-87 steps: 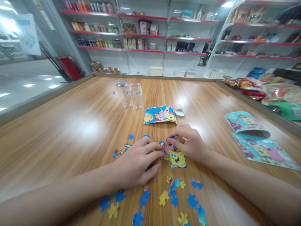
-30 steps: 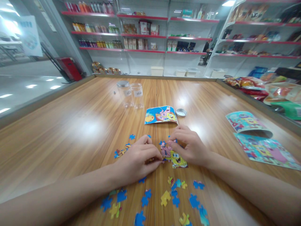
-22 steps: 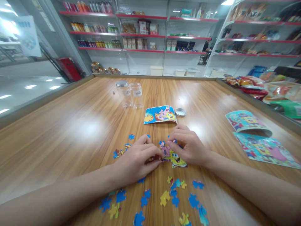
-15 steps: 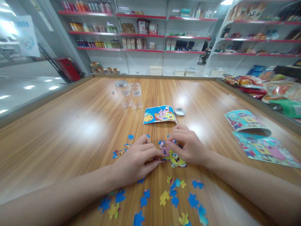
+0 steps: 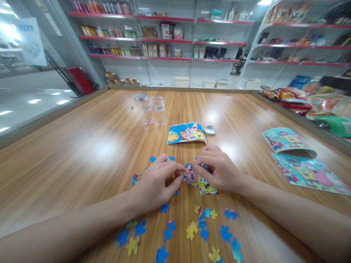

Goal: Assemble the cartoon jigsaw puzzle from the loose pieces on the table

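A partly joined jigsaw puzzle [image 5: 192, 178] with pink and yellow cartoon figures lies flat between my hands. At its left edge, my left hand [image 5: 159, 179] has thumb and forefinger curled together around a small puzzle piece, mostly hidden by the fingers. My right hand [image 5: 218, 166] rests on the puzzle's upper right side, its thumb and fingers closed on the edge and covering part of it. Loose blue pieces [image 5: 140, 228] and a yellow piece [image 5: 192, 230] are scattered nearer to me. Beyond my hands lies a curved picture card [image 5: 186, 133] with the same figures.
Two clear jars [image 5: 158, 113] stand farther back, the left one lidded. A round metal lid [image 5: 210, 130] lies beside the card. Two more picture sheets [image 5: 309, 173] are on the right. Packaged goods [image 5: 329, 106] line the right edge, with stocked shelves [image 5: 164, 40] behind.
My left hand has drawn slightly left and back, uncovering more of the puzzle's left part, and its thumb and forefinger show a wider gap behind the tips. My right hand has stayed put.
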A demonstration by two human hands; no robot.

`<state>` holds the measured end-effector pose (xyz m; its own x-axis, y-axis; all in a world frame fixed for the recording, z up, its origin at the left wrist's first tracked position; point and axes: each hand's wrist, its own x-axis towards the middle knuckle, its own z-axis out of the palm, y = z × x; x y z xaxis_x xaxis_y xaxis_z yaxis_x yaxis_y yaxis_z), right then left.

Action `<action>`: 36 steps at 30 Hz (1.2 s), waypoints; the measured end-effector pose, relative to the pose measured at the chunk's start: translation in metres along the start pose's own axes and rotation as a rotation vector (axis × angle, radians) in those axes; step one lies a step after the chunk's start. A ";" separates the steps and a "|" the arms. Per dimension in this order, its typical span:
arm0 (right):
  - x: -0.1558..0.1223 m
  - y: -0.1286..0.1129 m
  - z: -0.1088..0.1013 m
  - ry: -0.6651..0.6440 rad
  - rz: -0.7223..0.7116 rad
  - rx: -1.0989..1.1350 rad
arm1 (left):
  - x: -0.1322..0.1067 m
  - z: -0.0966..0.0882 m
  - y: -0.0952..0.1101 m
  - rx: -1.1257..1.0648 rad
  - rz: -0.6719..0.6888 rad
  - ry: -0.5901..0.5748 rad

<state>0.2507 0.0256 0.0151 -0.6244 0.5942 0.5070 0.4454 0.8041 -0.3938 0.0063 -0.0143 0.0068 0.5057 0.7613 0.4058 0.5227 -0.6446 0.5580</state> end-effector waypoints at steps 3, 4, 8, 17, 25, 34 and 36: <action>0.000 0.000 0.000 -0.010 -0.001 -0.014 | 0.001 0.001 -0.002 0.026 -0.008 0.001; 0.000 0.000 0.000 -0.008 0.000 -0.015 | 0.002 0.002 -0.002 0.032 -0.010 0.003; -0.001 0.000 0.000 -0.006 0.003 -0.023 | 0.003 0.002 -0.004 0.031 -0.027 0.005; 0.000 0.001 0.000 -0.023 0.010 -0.038 | 0.005 -0.002 -0.006 0.073 -0.124 0.034; 0.000 0.000 -0.001 -0.018 0.006 -0.045 | 0.012 -0.019 -0.016 0.237 -0.149 0.029; 0.002 0.003 -0.002 0.042 -0.001 -0.023 | 0.033 -0.088 -0.014 0.340 -0.108 -0.280; 0.001 0.004 -0.003 0.043 -0.008 -0.025 | 0.033 -0.100 -0.013 0.421 -0.005 -0.427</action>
<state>0.2536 0.0293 0.0160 -0.5999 0.5880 0.5425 0.4567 0.8085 -0.3712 -0.0524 0.0261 0.0855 0.6878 0.7253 0.0284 0.7089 -0.6796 0.1890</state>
